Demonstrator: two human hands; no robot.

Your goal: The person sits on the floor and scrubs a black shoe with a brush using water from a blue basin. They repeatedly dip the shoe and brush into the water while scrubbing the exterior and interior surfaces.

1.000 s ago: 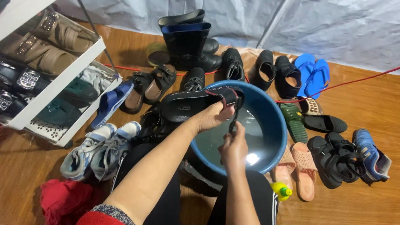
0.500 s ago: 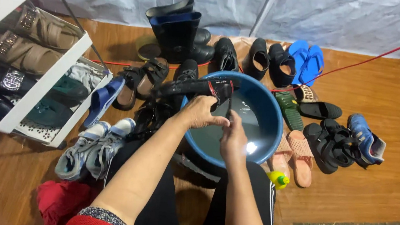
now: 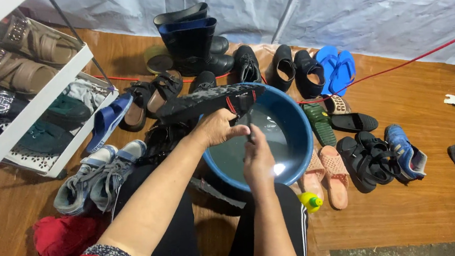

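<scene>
**Black shoe held over the blue basin**

The black shoe (image 3: 207, 103) lies sole up across the far left rim of the blue basin (image 3: 300, 132), which holds grey water. The left hand (image 3: 217, 128) is closed around the shoe's underside. The right hand (image 3: 258, 157) is curled shut on a thin dark tool whose kind cannot be told, just beside the shoe, over the water.

Open room is tight. Grey sneakers (image 3: 95, 174) sit at the person's left knee, pink slides (image 3: 330, 174) touch the basin's right side, and a small yellow bottle (image 3: 310, 201) lies by its near edge. More footwear rings the far rim, including black rubber boots (image 3: 192, 35) and blue flip-flops (image 3: 336, 66). A white shoe rack (image 3: 35, 106) closes the left side.

All of it rests on a wood-pattern floor mat (image 3: 425, 208), with grey tarpaulin behind and bare ground at lower right.

Since the earlier frames the hands have kept their grips, and the shoe has tipped lower toward the left.
</scene>
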